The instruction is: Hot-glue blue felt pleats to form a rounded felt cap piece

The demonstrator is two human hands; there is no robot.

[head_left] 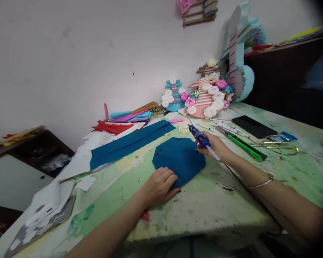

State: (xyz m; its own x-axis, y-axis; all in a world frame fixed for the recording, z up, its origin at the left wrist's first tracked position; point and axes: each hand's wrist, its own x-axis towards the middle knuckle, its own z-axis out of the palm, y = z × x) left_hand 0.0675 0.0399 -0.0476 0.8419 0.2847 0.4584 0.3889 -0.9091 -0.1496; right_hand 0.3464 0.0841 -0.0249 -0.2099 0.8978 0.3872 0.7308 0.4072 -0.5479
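Note:
A dark blue, roughly octagonal piece, paper or cloth with folded-over edges, lies flat on the table in front of me. My left hand grips its near-left edge, fingers together on top and thumb along the rim. In my right hand is a blue glue gun, with a clear glue stick poking out of its back end. That hand is closed around the gun at the right edge of the octagon, nozzle pointing away to the left. Behind lies a long blue strip with a crease along it.
Right of my hand lie a green utility knife, gold-handled scissors, a black phone and several thin white sticks. Flower-decorated crafts stand against the wall. Coloured paper is piled at the back left, and a scrap-covered board lies front left.

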